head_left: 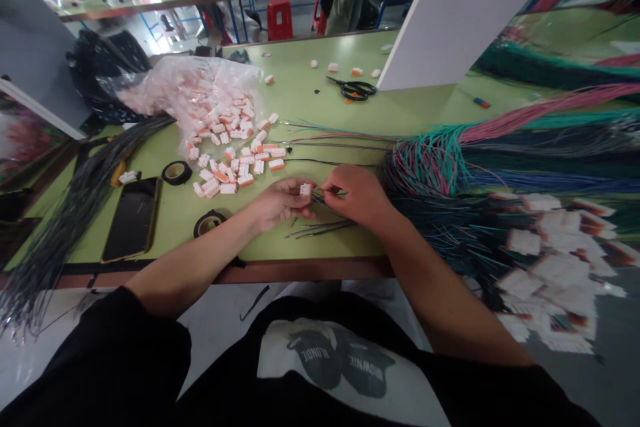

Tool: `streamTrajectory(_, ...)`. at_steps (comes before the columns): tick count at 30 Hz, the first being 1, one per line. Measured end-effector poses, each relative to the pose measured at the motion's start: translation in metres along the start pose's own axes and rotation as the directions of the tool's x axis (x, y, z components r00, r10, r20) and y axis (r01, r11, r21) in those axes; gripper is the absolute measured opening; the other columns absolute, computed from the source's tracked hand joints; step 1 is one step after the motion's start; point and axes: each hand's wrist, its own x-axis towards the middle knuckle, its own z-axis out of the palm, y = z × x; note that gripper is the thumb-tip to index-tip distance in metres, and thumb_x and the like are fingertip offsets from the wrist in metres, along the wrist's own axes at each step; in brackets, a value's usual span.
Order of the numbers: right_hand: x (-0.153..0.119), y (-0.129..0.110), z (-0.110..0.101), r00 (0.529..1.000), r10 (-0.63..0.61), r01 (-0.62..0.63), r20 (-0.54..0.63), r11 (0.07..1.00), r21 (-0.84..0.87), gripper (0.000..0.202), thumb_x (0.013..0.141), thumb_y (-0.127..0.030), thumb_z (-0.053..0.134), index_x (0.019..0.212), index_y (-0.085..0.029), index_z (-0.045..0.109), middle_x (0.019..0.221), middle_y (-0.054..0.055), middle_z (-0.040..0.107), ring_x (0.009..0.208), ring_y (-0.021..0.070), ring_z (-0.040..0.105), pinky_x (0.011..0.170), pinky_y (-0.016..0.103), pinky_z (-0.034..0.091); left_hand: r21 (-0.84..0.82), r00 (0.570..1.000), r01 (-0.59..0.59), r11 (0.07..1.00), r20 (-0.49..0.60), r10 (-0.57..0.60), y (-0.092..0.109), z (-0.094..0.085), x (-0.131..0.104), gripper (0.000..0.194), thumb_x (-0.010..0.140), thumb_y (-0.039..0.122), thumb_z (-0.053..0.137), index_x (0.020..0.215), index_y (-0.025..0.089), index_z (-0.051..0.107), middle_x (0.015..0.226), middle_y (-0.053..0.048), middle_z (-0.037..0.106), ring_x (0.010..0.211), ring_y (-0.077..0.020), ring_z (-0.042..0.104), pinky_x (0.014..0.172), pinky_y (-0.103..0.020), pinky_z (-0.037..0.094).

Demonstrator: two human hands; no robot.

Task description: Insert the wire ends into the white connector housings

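Observation:
My left hand [283, 203] is closed around a small white connector housing [305, 190] near the front of the green table. Close beside it on the right, my right hand [357, 192] pinches a thin wire [319, 188] at the connector's side. Whether the wire's end is inside the housing is too small to tell. Several loose dark wires [320, 229] lie on the table under the hands. Left of them is a pile of white and orange connector housings [240, 167], spilling from a clear plastic bag [180, 80].
Wire bundles [430, 160] in green, pink and blue cover the right side, with finished-looking connectors [555, 267] hanging over the edge. Scissors [354, 89] lie at the back. Black tape rolls [177, 173], a phone [132, 219] and grey wires [65, 220] are at left. A white partition [450, 20] stands behind.

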Motion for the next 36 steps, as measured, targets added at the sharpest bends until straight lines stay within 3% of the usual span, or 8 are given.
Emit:
streamTrajectory(6, 0.001, -0.004, 0.000, 0.997, 0.027, -0.021, 0.075, 0.997, -0.076, 0.017, 0.071, -0.020, 0.048, 0.069, -0.017, 0.064, 0.070, 0.005, 0.061, 0.069, 0.0161, 0.049, 0.062, 0.027, 0.029, 0.044, 0.999, -0.042, 0.998, 0.006, 0.042, -0.004, 0.000, 0.001, 0.029, 0.061, 0.003, 0.067, 0.089, 0.008, 0.062, 0.068, -0.001, 0.061, 0.056, -0.0092, 0.058, 0.058, -0.025, 0.050)
streamTrajectory(13, 0.002, -0.010, 0.002, 0.983, 0.096, -0.083, 0.155, 0.993, -0.089, 0.020, 0.075, -0.024, 0.048, 0.066, -0.017, 0.064, 0.066, 0.005, 0.062, 0.065, 0.0157, 0.049, 0.059, 0.027, 0.028, 0.223, 0.988, -0.149, 0.963, -0.010, 0.155, -0.011, 0.006, 0.001, 0.032, 0.059, 0.012, 0.072, 0.090, 0.007, 0.065, 0.065, 0.000, 0.061, 0.054, -0.0090, 0.057, 0.056, -0.023, 0.048)
streamTrajectory(20, 0.002, -0.002, 0.000, 0.980, 0.180, -0.195, 0.079, 0.937, 0.288, 0.015, 0.072, -0.025, 0.051, 0.070, -0.017, 0.064, 0.062, 0.000, 0.060, 0.057, 0.0105, 0.047, 0.056, 0.022, 0.031, 0.124, 0.979, -0.172, 0.977, -0.086, 0.183, -0.015, 0.005, 0.007, 0.035, 0.055, 0.012, 0.075, 0.089, 0.010, 0.066, 0.070, 0.000, 0.063, 0.056, -0.0072, 0.055, 0.058, -0.023, 0.049)
streamTrajectory(23, 0.002, 0.000, 0.000, 0.975, 0.209, -0.223, 0.076, 0.908, 0.354, 0.014, 0.069, -0.024, 0.052, 0.064, -0.016, 0.062, 0.058, -0.002, 0.058, 0.055, 0.0098, 0.046, 0.055, 0.022, 0.032, 0.101, 0.979, -0.173, 0.980, -0.093, 0.183, -0.017, 0.004, 0.009, 0.035, 0.055, 0.012, 0.075, 0.088, 0.011, 0.066, 0.068, 0.000, 0.062, 0.055, -0.0068, 0.054, 0.059, -0.023, 0.049)
streamTrajectory(36, 0.001, -0.003, 0.009, 0.972, 0.214, -0.231, 0.094, 0.941, 0.249, 0.018, 0.073, -0.025, 0.051, 0.067, -0.015, 0.065, 0.057, -0.001, 0.059, 0.055, 0.0100, 0.048, 0.054, 0.021, 0.031, 0.229, 0.959, -0.247, 0.941, -0.082, 0.272, -0.019, 0.010, 0.005, 0.033, 0.055, 0.017, 0.073, 0.087, 0.011, 0.066, 0.064, 0.003, 0.060, 0.055, -0.0065, 0.051, 0.058, -0.023, 0.047)
